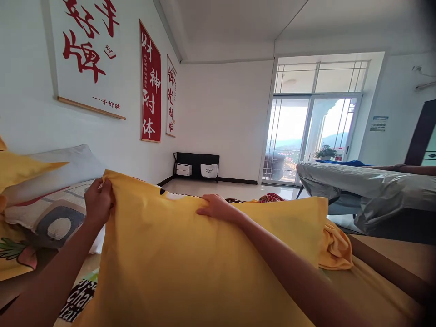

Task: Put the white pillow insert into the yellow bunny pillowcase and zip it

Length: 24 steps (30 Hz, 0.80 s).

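A large yellow pillowcase [190, 254] stands upright in front of me and fills the lower middle of the view. Whether a pillow is inside it I cannot tell. At its upper left corner, my left hand [99, 200] is closed on the cloth, pinching it. My right hand [220, 208] grips the top edge near the middle, with the thumb on my side and some fingers hidden. A crumpled orange-yellow cloth [336, 245] lies just beyond the right end of the pillowcase.
Cushions [57, 218] lean by the wall at left, beside another yellow cloth [27, 168]. A plastic-covered table [361, 181] stands at right, where another person's arm [415, 169] rests. A low black shelf [197, 160] stands by the far wall, left of glass doors [309, 131].
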Each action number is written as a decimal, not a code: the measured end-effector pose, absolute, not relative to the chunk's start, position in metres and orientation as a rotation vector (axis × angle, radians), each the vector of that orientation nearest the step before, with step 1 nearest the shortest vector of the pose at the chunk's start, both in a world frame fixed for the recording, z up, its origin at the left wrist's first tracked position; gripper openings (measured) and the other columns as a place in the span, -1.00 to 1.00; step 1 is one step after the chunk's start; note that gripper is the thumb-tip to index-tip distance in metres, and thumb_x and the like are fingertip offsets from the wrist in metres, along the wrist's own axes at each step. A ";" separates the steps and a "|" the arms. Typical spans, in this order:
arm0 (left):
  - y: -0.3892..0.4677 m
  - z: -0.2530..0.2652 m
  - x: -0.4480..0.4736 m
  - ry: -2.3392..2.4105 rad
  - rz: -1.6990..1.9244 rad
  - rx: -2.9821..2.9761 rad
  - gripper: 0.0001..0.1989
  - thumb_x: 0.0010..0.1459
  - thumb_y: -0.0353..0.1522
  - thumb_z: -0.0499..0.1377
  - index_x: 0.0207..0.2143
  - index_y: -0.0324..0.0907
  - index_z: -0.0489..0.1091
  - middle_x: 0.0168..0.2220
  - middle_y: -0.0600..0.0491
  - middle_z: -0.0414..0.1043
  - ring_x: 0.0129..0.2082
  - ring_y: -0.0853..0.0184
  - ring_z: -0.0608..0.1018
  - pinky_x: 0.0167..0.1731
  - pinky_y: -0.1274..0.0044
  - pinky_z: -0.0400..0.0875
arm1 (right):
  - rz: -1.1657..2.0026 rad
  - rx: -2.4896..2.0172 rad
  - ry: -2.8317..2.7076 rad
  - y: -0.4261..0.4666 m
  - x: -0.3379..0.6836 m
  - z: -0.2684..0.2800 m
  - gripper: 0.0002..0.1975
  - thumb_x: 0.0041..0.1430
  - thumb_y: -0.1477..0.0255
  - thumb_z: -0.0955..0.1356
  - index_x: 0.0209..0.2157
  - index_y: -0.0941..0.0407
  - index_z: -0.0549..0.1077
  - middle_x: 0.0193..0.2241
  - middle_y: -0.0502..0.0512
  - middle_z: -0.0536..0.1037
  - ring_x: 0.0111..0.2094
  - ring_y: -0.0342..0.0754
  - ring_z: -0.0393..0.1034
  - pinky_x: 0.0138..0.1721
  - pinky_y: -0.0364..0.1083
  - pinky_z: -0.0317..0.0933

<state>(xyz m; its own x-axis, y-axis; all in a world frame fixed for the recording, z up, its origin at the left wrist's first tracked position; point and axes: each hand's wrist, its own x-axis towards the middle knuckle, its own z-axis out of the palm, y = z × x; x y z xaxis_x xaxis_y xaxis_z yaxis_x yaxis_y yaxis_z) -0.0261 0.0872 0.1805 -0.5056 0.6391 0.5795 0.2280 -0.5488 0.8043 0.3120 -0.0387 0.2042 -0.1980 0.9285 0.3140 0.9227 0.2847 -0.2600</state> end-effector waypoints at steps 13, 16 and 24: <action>-0.007 0.231 0.115 0.767 0.620 3.042 -0.72 0.19 -0.21 0.00 -0.42 -0.12 0.42 -0.42 -0.02 0.47 -0.38 0.23 0.49 -0.33 0.48 0.26 | -0.440 -1.449 -2.236 -0.065 0.302 0.212 -0.68 0.34 0.36 0.16 -0.42 0.11 0.44 -0.43 0.00 0.38 -0.44 -0.18 0.19 -0.41 -0.18 -0.08; 0.001 0.224 0.125 0.723 0.765 3.048 -0.63 0.26 -0.22 -0.08 -0.53 -0.14 0.33 -0.50 0.02 0.43 -0.49 0.31 0.42 -0.45 0.52 0.15 | -0.400 -1.506 -2.254 -0.076 0.316 0.219 -0.70 0.30 0.29 0.22 -0.44 0.10 0.44 -0.37 0.01 0.39 -0.42 -0.18 0.22 -0.39 -0.18 -0.05; 0.002 0.219 0.109 0.934 0.739 3.085 -0.53 0.27 -0.07 -0.12 -0.57 -0.16 0.19 -0.64 0.10 0.21 -0.58 0.37 0.27 -0.49 0.53 0.02 | -0.360 -1.580 -2.265 -0.096 0.371 0.204 -0.62 0.34 0.31 0.15 -0.55 0.10 0.27 -0.49 0.00 0.40 -0.47 -0.16 0.20 -0.40 -0.16 -0.02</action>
